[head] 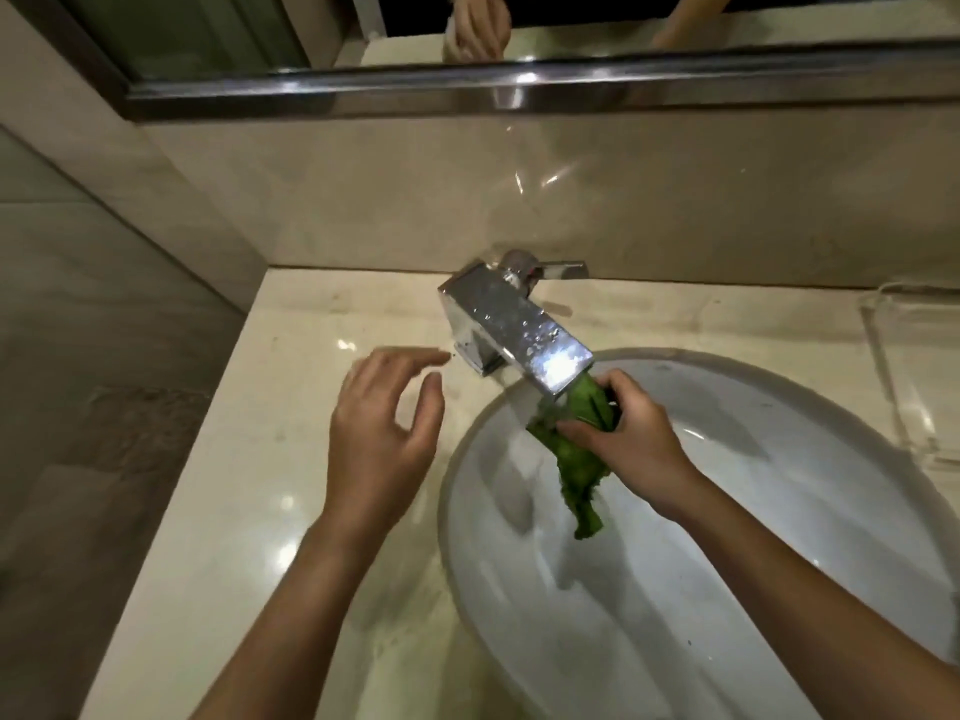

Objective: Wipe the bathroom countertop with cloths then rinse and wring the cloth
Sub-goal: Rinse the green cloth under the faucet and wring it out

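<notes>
While the right hand (623, 433) grips the crumpled green cloth (576, 475), fingers and thumb curled round its upper part, I record the cloth directly under the spout of the square chrome faucet (514, 330), above the white oval ceramic basin (779, 459). The lower end of the cloth hangs down from the hand, inside the basin's outline. I cannot tell whether water is running onto it.

I note the left hand (379, 439) holding nothing, its fingers spread and loosely bent, hovering over the glossy beige stone countertop (260, 485) just left of the faucet body. Whether its fingertips touch the faucet I cannot tell.

The faucet's flat chrome lever handle (561, 271) points to the right, next to the beige back wall. A clear glass tray (904, 381) sits on the countertop right of the basin. A metal-framed mirror (519, 90) runs along the wall above.
</notes>
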### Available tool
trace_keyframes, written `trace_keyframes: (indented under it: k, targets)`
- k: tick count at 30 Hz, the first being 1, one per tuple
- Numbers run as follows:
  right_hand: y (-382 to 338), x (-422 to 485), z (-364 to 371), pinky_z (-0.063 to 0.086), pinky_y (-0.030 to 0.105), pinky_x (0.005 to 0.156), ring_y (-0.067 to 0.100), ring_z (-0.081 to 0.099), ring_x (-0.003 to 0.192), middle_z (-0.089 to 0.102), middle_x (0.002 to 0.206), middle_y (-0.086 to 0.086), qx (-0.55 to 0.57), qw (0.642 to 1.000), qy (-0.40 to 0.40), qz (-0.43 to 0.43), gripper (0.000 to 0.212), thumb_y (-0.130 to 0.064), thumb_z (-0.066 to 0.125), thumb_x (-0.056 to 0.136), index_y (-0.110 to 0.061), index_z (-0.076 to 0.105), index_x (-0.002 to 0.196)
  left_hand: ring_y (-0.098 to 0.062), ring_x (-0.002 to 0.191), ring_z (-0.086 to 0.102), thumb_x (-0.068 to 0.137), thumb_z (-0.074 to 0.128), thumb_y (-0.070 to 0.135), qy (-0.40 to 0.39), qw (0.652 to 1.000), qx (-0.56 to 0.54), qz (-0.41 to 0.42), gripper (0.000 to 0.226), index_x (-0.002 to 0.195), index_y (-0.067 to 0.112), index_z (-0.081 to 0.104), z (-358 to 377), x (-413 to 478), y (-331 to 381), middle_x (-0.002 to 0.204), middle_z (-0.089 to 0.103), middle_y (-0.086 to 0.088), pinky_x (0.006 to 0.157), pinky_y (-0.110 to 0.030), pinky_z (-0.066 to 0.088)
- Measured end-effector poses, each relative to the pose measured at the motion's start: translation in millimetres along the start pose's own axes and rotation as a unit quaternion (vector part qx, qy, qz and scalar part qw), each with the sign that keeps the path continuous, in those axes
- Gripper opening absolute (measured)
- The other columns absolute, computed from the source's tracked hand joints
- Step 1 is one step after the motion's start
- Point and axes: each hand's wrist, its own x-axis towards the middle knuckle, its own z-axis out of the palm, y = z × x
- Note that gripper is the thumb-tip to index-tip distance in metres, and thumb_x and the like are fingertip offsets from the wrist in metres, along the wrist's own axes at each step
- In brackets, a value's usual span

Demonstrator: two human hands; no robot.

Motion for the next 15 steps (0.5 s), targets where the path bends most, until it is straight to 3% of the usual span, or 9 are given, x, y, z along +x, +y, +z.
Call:
trace_keyframes:
  k: [3,6,8,11,13,15]
  targets:
    - [9.2,4.1,14.7,0.051,0.022,0.065,0.008,0.062,0.076,0.065,0.083,-0.007,0.030,0.999,-0.021,0.005,0.028,-0.014,0.077,0.074,-0.021,0.056,0.092,-0.001,0.088,0.059,0.091,0.057,0.012,-0.114,0.987,-0.077,-0.081,0.020,0.107,0.023,0.063,20.8,-31.5,-10.9,0.102,0.062,0.011,0.077,-0.021,0.050]
    - [14.4,7.3,16.6,0.052,0.022,0.066,0.007,0.064,0.076,0.066,0.080,-0.009,0.063,0.996,-0.058,-0.024,0.021,-0.013,0.072,0.079,-0.023,0.057,0.090,0.001,0.097,0.059,0.091,0.059,0.017,-0.236,0.947,-0.155,-0.157,0.035,0.125,0.026,0.052,54.0,-41.3,-11.9,0.116,0.060,0.008,0.078,-0.011,0.048]
    - [16.9,7.5,14.8,0.049,0.019,0.065,0.005,0.063,0.074,0.065,0.073,-0.012,0.112,0.989,-0.083,-0.046,0.011,-0.010,0.065,0.085,-0.019,0.059,0.088,-0.005,0.102,0.060,0.091,0.060,0.022,-0.272,0.911,-0.229,-0.207,0.041,0.128,0.030,0.046,73.7,-40.1,-10.2,0.118,0.058,0.008,0.081,-0.018,0.051]
    - [22.2,6.8,12.7,0.047,0.017,0.062,0.005,0.058,0.070,0.061,0.070,-0.009,0.149,0.984,-0.086,-0.050,0.009,-0.007,0.056,0.091,-0.012,0.060,0.083,-0.019,0.091,0.068,0.089,0.062,0.025,-0.262,0.861,-0.299,-0.316,0.024,0.109,0.033,0.053,92.4,-34.4,-13.1,0.103,0.065,-0.003,0.081,-0.042,0.057]
    - [25.3,7.6,13.3,0.048,0.018,0.064,0.004,0.058,0.069,0.062,0.072,-0.009,0.171,0.984,-0.049,-0.027,0.011,-0.004,0.056,0.090,-0.013,0.060,0.084,-0.022,0.081,0.068,0.086,0.066,0.023,-0.209,0.879,-0.273,-0.331,0.015,0.094,0.032,0.056,99.3,-32.6,-17.5,0.088,0.065,-0.004,0.076,-0.045,0.058]
    - [27.5,10.0,13.9,0.049,0.017,0.064,0.002,0.060,0.068,0.063,0.075,-0.005,0.192,0.981,0.003,0.006,0.012,-0.003,0.056,0.090,-0.014,0.060,0.085,-0.016,0.071,0.064,0.084,0.069,0.020,-0.156,0.917,-0.225,-0.291,0.012,0.086,0.025,0.058,101.0,-31.1,-19.2,0.075,0.061,0.000,0.070,-0.036,0.058]
